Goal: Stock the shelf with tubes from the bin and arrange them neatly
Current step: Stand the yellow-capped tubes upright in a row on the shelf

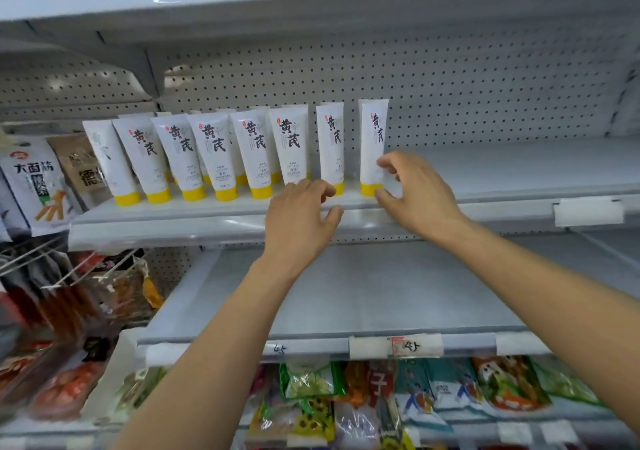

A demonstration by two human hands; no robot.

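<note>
On the shelf, tubes upright in a row, caps downward.

Eight white, yellow-capped tubes stand in the front row on the shelf; the row behind them is too hidden to count. Two snack bags at far left.

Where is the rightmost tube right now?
Head view, right of centre: the rightmost tube stands cap-down on the middle shelf, by the right hand, a gap from its left neighbour.
</note>
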